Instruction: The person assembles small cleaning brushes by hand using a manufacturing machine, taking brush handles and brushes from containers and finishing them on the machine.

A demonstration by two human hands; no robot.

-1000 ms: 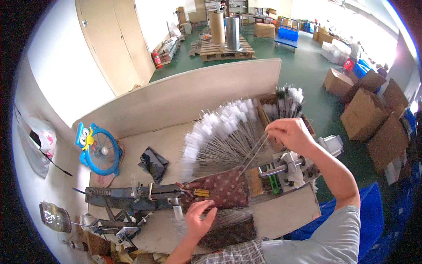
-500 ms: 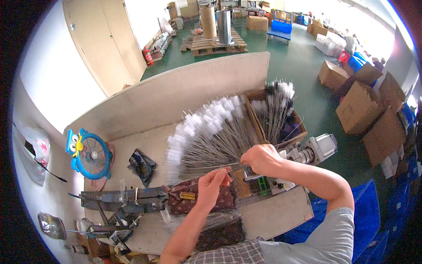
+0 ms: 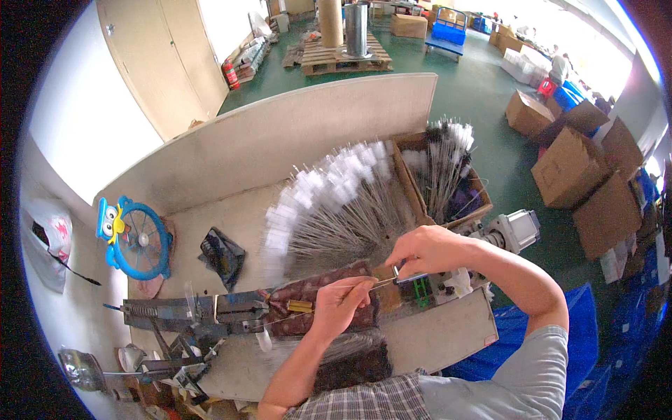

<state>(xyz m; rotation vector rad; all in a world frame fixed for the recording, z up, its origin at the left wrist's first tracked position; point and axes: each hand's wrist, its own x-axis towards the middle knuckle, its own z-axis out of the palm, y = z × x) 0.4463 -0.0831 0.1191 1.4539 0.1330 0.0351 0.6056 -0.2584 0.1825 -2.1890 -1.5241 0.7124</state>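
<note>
Hands at work over a desk (image 3: 434,332). The left hand (image 3: 337,306) pinches a thin metal wire (image 3: 384,283) between thumb and fingers, above a dotted maroon cloth (image 3: 288,326). The wire runs toward the right hand (image 3: 428,250), just beside it, whose curled fingers meet at the end of a metal fixture; whether they grip the wire as well cannot be told. Beyond the hands, white-tufted brushes (image 3: 329,187) fan out with their wire stems toward the person; beside them stands a cardboard box (image 3: 408,173) holding more brushes. A yellow block (image 3: 300,306) lies on the cloth.
</note>
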